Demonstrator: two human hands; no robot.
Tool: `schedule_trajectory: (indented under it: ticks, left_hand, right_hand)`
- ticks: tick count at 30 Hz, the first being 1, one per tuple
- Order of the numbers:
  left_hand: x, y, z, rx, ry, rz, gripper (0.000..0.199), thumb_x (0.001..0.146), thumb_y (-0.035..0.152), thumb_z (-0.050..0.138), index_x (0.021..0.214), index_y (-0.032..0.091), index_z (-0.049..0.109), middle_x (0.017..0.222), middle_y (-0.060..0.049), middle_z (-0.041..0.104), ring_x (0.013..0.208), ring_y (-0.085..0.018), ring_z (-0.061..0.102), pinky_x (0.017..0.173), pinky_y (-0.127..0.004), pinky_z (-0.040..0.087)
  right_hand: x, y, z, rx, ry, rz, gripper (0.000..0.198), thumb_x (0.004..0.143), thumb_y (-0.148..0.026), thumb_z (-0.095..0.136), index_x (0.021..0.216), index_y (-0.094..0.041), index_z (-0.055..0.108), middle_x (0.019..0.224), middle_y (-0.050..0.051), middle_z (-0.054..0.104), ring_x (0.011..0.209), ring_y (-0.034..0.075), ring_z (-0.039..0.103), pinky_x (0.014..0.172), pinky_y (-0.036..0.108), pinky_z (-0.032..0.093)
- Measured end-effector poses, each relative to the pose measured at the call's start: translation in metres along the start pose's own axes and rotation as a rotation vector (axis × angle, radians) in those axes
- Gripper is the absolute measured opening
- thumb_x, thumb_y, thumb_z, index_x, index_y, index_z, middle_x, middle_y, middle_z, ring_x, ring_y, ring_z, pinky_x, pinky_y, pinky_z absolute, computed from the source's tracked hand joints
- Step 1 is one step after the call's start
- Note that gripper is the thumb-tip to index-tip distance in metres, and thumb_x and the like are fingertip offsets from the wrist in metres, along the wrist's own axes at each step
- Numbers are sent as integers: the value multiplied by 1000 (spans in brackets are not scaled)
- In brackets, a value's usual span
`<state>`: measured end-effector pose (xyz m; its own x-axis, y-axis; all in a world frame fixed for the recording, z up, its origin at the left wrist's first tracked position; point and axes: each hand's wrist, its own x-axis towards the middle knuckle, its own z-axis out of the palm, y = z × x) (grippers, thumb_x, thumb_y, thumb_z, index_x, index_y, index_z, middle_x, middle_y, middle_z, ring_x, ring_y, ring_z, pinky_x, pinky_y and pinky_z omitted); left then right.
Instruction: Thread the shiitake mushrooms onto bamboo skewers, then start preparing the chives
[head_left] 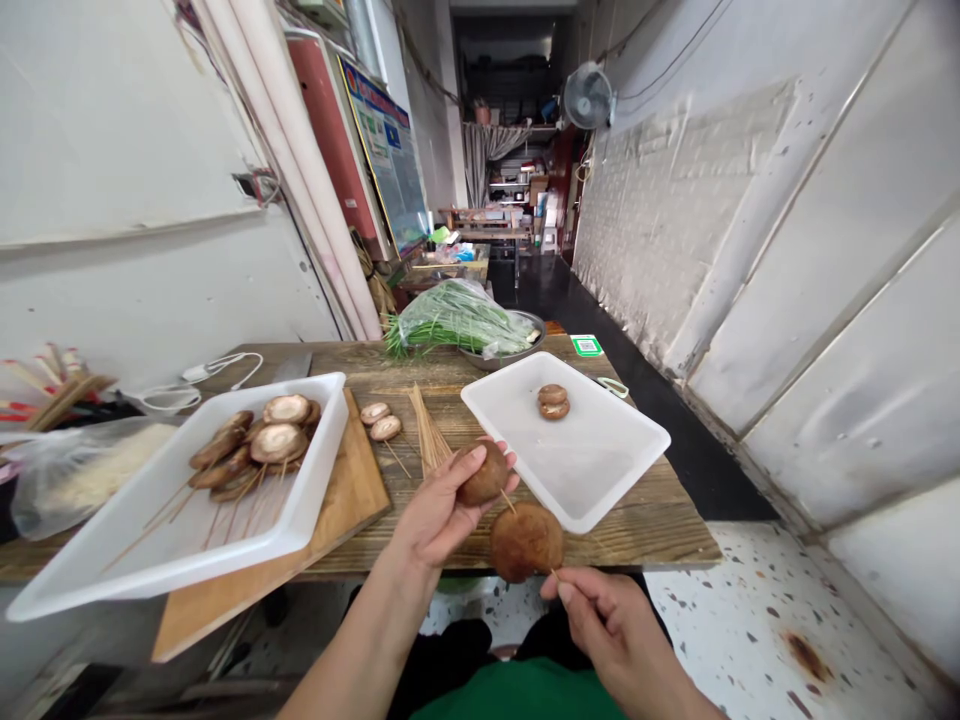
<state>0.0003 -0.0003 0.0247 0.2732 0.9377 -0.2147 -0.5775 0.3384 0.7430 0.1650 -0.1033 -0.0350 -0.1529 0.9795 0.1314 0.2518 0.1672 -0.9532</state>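
My left hand is closed around a brown mushroom cap. Just beyond its lower right edge, a larger mushroom cap is threaded on a thin wooden skewer, whose tip points at the held cap. With thumb and fingers pinched, my right hand grips the skewer's other end below the larger cap. Whether the tip enters the held cap, I cannot tell. Ahead of both hands, a white tray bears two mushrooms. A fan of bare skewers lies left of it.
On the left, a white tray of skewered mushrooms rests partly on a wooden board. Two pale mushrooms on a skewer lie beside it. At the back, bagged green vegetables sit over a metal bowl.
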Motion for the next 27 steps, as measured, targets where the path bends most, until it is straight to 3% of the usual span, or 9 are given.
schedule_trajectory:
  ticks: [7, 17, 27]
  left_hand:
    - [-2, -8, -3, 6, -47, -6, 14, 77, 12, 60, 90, 10, 64, 98, -10, 66, 95, -21, 60, 88, -40, 49]
    - [-6, -2, 2, -84, -48, 3, 17, 81, 18, 56, 93, 9, 63, 100, -12, 66, 98, -23, 60, 87, -40, 49]
    - [-8, -19, 3, -156, -26, -78, 16, 82, 18, 54, 92, 9, 62, 97, -12, 66, 96, -23, 61, 89, -43, 48]
  right_hand:
    - [1, 7, 1, 29, -16, -19, 41, 91, -46, 33, 83, -14, 58, 51, -7, 25, 43, 8, 23, 40, 21, 18]
    - [0, 4, -3, -10, -43, -49, 41, 91, -45, 33, 87, -16, 61, 50, -6, 24, 43, 9, 25, 40, 21, 19]
    - [-26, 1, 7, 188, 111, 116, 45, 82, -56, 45, 83, -15, 65, 49, -7, 22, 43, 8, 20, 41, 22, 17]
